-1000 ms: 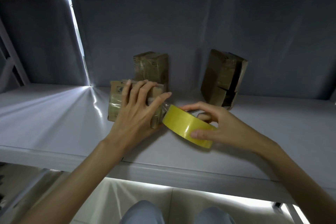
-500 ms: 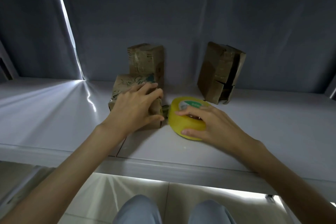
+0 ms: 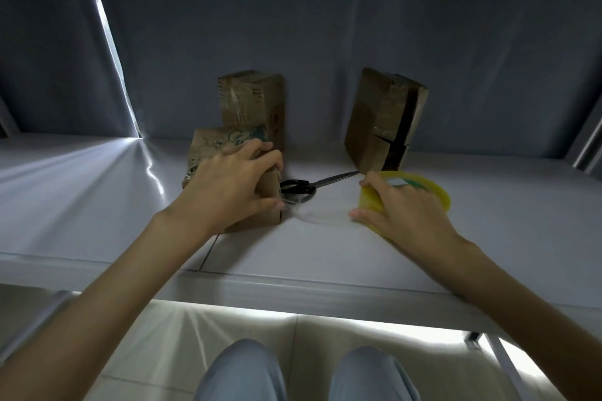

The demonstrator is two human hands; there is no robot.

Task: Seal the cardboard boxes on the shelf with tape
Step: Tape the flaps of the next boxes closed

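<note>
Grey shelf [image 3: 97,192] carries everything: the left hand [image 3: 228,185] grips the near cardboard box [image 3: 211,146], fingers curled over its top. Clear tape stretches rightward to the yellow tape roll [image 3: 420,187], clasped by the right hand [image 3: 407,215]. Scissors [image 3: 312,185] lie between; two more boxes [image 3: 250,101] stand behind.

Left hand [image 3: 233,185] curled over the near cardboard box [image 3: 228,179] lying on the grey shelf [image 3: 81,205], thumb at its right end. Right hand [image 3: 404,215] grips the yellow tape roll [image 3: 423,187]; a clear strip of tape [image 3: 317,216] spans from the roll to the box. Black-handled scissors [image 3: 309,185] lie between the hands. Upright taped box [image 3: 252,107] behind the near one; a third box [image 3: 382,120] stands at right, flap gaping.
</note>
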